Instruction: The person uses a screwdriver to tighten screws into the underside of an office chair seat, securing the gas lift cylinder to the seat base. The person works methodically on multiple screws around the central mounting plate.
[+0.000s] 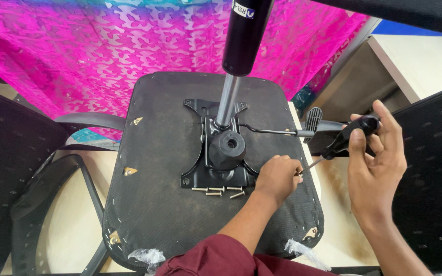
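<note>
An upturned black chair seat (159,204) lies in front of me, with a black metal mechanism plate (196,171) on it. A chrome and black gas cylinder (241,36) rises from the plate. My right hand (377,163) grips the black handle of a screwdriver (351,134). The screwdriver's shaft slants down-left to my left hand (278,176). That hand rests on the seat, fingers pinched at the shaft's tip. I cannot tell whether a screw is in them. Several loose screws (218,191) lie on the seat just below the plate.
A pink patterned cloth (103,56) hangs behind the seat. A black armrest (85,121) and a mesh chair part (6,153) are at the left. Another mesh panel (436,179) is at the right. A lever with a paddle (312,118) sticks out toward the right hand.
</note>
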